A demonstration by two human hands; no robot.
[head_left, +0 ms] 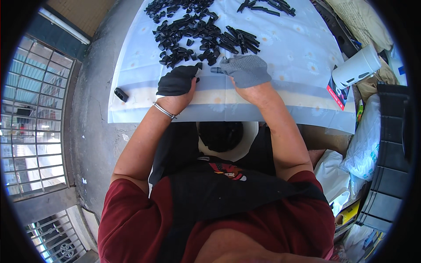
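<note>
Gloved hands working small black plastic parts at the near edge of a cloth-covered table.

The table (131, 101), spread with a pale blue daisy-print cloth (289, 48), fills the far half of the view; a heap of black plastic parts (193, 33) lies far-centre on it, with a smaller bundle (267, 6) far right. A white bowl (245, 136) of dark parts sits in the person's lap, near of the table edge. The right hand (246, 71), in a grey glove, pinches one small black part (216, 69) between its fingertips, just near of the heap. The left hand (176, 82), in a black glove, rests curled on the cloth beside it; whether it grips anything cannot be told. A stray black piece (121, 94) lies alone at the left.
</note>
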